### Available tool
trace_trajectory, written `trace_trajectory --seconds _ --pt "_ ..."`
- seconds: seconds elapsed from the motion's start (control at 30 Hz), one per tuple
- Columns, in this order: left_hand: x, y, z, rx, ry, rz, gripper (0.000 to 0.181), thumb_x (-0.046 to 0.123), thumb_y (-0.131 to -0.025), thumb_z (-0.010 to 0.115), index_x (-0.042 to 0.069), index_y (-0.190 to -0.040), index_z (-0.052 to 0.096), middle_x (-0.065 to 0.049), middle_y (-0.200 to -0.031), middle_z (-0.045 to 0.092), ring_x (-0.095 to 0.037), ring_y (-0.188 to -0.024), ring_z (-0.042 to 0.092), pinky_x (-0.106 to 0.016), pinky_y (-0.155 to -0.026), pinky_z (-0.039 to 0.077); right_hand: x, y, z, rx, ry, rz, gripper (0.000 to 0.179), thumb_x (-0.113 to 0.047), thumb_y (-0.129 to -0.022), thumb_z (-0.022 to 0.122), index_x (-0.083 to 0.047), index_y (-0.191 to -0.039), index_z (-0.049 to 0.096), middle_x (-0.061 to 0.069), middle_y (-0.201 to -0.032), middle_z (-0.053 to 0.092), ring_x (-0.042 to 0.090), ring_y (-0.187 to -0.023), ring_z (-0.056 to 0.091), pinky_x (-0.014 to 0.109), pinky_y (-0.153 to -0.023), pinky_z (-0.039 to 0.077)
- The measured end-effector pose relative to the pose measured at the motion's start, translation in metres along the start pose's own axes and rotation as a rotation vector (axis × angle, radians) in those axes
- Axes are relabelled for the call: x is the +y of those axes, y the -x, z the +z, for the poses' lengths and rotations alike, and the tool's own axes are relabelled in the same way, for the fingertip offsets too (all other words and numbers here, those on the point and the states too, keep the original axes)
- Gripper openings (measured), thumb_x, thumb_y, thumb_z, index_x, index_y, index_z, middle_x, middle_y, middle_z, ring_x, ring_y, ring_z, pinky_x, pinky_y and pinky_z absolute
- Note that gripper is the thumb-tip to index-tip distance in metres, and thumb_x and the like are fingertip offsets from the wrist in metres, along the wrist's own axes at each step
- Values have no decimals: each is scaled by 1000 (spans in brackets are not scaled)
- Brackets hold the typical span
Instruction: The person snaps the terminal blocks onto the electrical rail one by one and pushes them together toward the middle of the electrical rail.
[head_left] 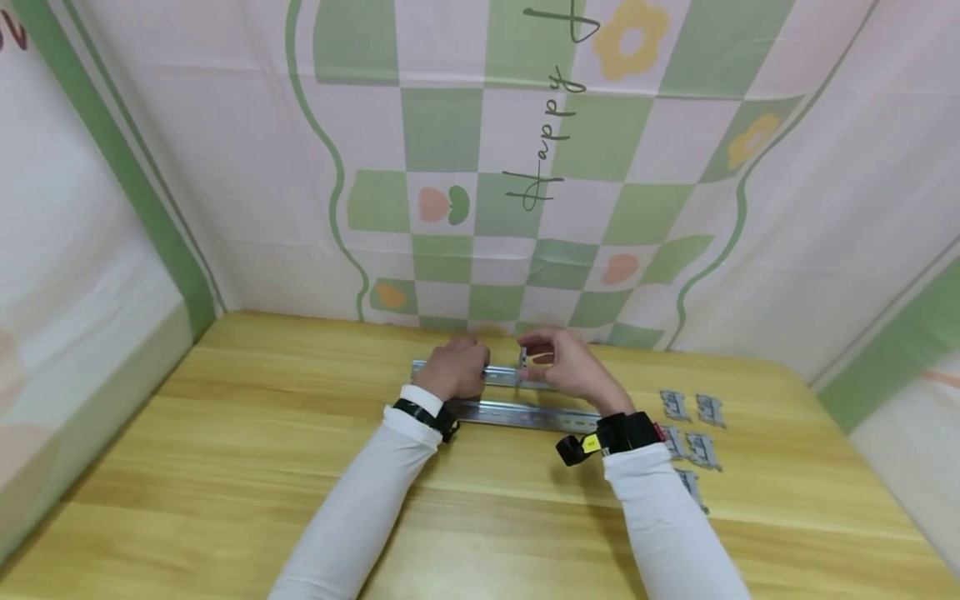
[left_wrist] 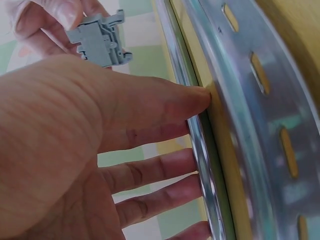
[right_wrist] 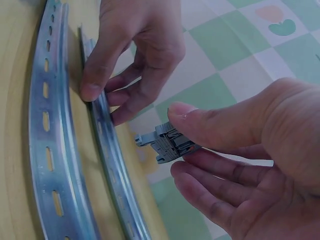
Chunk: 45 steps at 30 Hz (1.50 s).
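Observation:
Two slotted metal DIN rails lie roughly parallel on the table. My left hand (head_left: 457, 368) holds the far rail (right_wrist: 111, 155), its thumb at the near edge and its fingers at the far edge. The near rail (head_left: 525, 414) lies just in front, untouched by the fingers. Between thumb and fingers my right hand (head_left: 576, 367) pinches a grey DIN-rail terminal block (right_wrist: 169, 142). In the left wrist view that terminal block (left_wrist: 101, 41) shows its flat side and hooked feet. It is held beside the far rail, to the right of my left hand.
Several more grey terminal blocks (head_left: 709, 409) lie on the wooden table (head_left: 225, 467) at the right, some partly behind my right wrist. A patterned cloth (head_left: 442, 267) hangs along the back edge. Black straps (head_left: 628, 433) with cameras sit on both wrists.

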<state>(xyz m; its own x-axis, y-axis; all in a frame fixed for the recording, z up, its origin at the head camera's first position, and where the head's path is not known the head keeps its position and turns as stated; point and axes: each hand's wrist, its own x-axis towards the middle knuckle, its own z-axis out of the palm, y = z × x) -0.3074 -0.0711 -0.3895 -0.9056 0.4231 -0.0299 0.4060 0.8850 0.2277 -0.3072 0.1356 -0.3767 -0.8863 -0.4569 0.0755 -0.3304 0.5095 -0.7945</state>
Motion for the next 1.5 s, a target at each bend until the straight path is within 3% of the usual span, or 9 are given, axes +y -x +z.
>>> trace_trajectory --seconds 0.13,0.3,0.67,1.13,1.5 --pt "1 2 1 -43 -10 -18 19 12 -92 65 11 -111 67 -11 -127 60 -32 -121 54 -53 -103 46 3 -1 4 -8 8 4 52 5 -87 74 14 -133 53 32 -131 58 44 -120 59 51 -104 48" --pt "1 3 2 -82 -20 -28 30 13 -96 61 11 -126 61 -14 -141 51 -35 -132 46 -56 -110 39 6 -3 6 -18 8 -5 54 5 -88 73 16 -135 50 34 -130 58 45 -120 58 52 -104 47" --pt "-1 1 1 -54 3 -36 26 14 -90 71 13 -116 66 -10 -128 58 -32 -123 52 -54 -105 43 6 -4 10 -19 6 10 51 4 -91 71 15 -136 51 32 -134 56 44 -122 58 49 -104 48" --pt "-2 -1 1 -27 3 -20 18 11 -90 70 13 -108 71 -6 -116 61 -27 -111 57 -49 -95 51 5 -7 22 -6 7 35 52 1 -93 69 13 -140 49 31 -136 55 43 -123 57 48 -102 50" --pt "-2 0 1 -20 8 -22 20 11 -89 71 13 -109 72 -6 -115 62 -27 -110 58 -49 -95 52 3 -9 25 1 44 52 51 -1 -95 67 12 -141 49 29 -140 54 44 -126 55 49 -103 49"
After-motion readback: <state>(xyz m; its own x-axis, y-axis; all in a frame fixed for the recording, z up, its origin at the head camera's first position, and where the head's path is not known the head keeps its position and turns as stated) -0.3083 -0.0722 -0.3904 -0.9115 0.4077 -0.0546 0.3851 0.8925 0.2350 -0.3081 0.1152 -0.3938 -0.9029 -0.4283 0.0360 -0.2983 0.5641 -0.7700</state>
